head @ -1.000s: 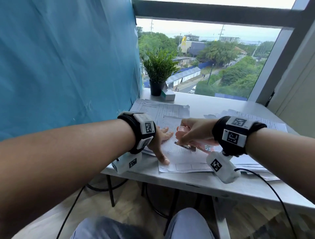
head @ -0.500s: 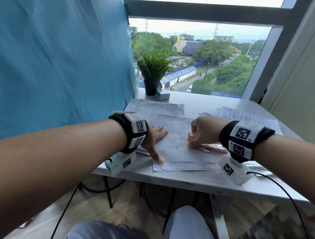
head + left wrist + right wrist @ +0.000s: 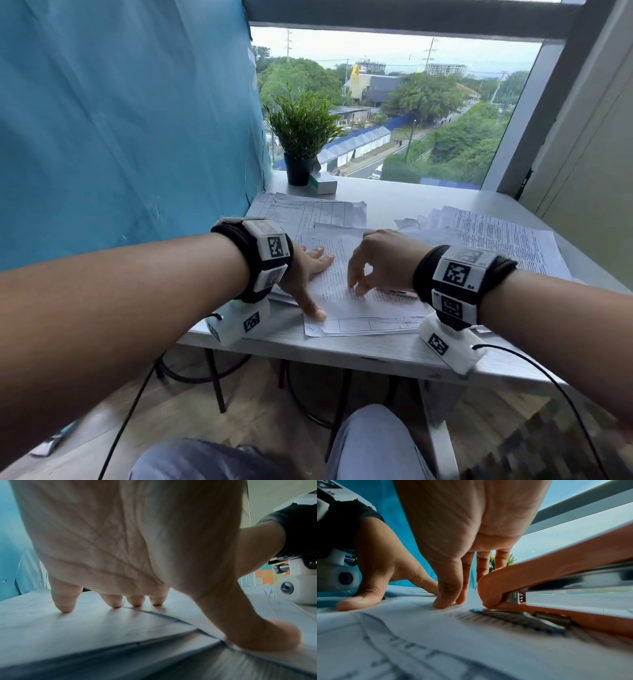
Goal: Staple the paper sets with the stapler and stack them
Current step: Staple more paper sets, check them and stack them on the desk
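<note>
A printed paper set [image 3: 337,277] lies near the table's front edge. My left hand [image 3: 308,270] presses it flat with straight fingers [image 3: 65,601], the thumb [image 3: 260,637] on its near left corner. My right hand [image 3: 358,286] rests thumb and index tips [image 3: 443,601] on the sheet's middle and holds nothing. The pink-orange stapler [image 3: 556,573] lies on the papers just right of those fingers. In the head view it is mostly hidden behind my right wrist, with only a sliver of the stapler [image 3: 394,292] visible.
A stack of papers [image 3: 308,209] lies behind the left hand, another spread of sheets [image 3: 496,236] at the right. A potted plant [image 3: 301,137] and a small box [image 3: 323,185] stand at the back by the window. A blue curtain bounds the grey table [image 3: 376,356] on the left.
My right hand lowered the stapler onto the papers at the right, let go of it, and now touches the sheet with its fingertips. The left hand stayed pressed on the paper.
</note>
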